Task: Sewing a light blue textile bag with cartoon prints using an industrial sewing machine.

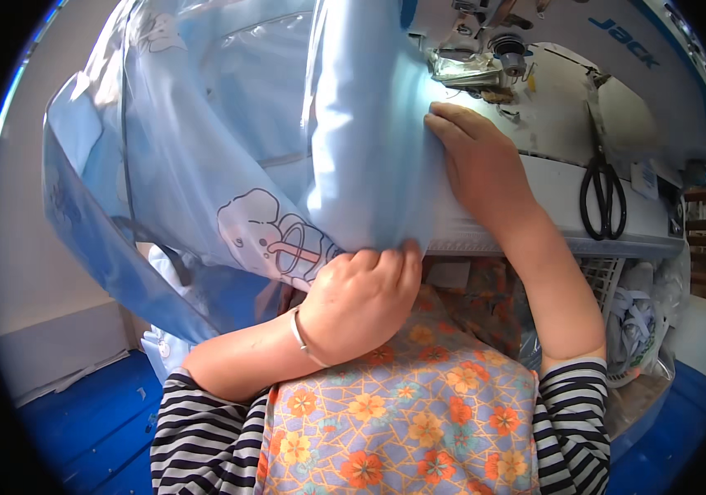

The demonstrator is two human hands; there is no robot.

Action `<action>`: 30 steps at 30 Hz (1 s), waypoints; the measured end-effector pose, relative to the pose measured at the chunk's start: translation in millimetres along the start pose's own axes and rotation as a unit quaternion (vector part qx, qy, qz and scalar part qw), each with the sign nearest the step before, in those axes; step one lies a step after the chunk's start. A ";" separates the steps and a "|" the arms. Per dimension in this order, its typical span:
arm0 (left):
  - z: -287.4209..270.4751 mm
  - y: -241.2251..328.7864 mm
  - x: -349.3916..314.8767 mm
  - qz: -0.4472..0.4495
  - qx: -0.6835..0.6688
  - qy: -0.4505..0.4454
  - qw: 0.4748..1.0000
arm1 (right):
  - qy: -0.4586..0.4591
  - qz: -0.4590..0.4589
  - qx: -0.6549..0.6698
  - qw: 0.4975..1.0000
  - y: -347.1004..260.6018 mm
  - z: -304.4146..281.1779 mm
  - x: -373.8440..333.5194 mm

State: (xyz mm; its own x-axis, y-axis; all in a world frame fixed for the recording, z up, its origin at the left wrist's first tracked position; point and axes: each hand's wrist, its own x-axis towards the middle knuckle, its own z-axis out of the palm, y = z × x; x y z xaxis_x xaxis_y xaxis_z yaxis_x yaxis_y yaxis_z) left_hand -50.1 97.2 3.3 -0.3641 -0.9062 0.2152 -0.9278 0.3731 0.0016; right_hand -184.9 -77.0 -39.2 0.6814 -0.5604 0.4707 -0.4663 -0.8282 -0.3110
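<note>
Beside the white sewing machine, our left hand grips the near edge of the glossy pale-blue cartoon-printed sheet, our right hand, fingers together, meets its right edge, and it seems part-made: narrow dark trim on, remaining seams unclear.

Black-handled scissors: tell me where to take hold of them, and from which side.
The scissors look best taken by their paired black loops, coming from the person's near side: they lie on the white worktable with the loops toward the person and the blades pointing away. The open loops should make an easy hold.
</note>
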 end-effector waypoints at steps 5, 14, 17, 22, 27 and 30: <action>3.1 -5.2 28.1 -0.053 -0.042 0.021 0.998 | 0.005 -0.018 0.012 1.000 0.1 -1.0 -2.4; 25.2 -33.1 81.9 -0.079 -0.059 0.060 0.993 | 0.027 -0.033 0.026 0.999 1.2 -2.2 2.8; 25.3 -43.1 88.7 -0.076 -0.066 0.081 0.992 | 0.029 -0.016 0.051 0.998 2.4 -2.3 6.6; -10.0 -94.8 55.5 0.002 -0.069 0.193 0.979 | 0.001 -0.015 0.012 1.000 -9.3 -7.8 11.1; -45.6 -193.0 21.1 -0.034 0.043 0.086 0.995 | 0.076 -0.142 0.045 0.986 -60.2 14.8 19.7; -48.2 -232.2 25.4 -0.002 0.016 0.068 0.998 | 0.118 -0.153 0.055 0.980 -97.1 47.2 43.3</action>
State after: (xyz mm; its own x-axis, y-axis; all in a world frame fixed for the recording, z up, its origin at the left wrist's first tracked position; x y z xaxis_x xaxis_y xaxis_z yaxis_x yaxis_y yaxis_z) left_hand 160.0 -2.8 55.4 -0.3483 -0.8712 0.3459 -0.9320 0.3614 -0.0282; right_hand -83.5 -21.3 -27.5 0.6245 -0.2786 0.7296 -0.1879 -0.9604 -0.2059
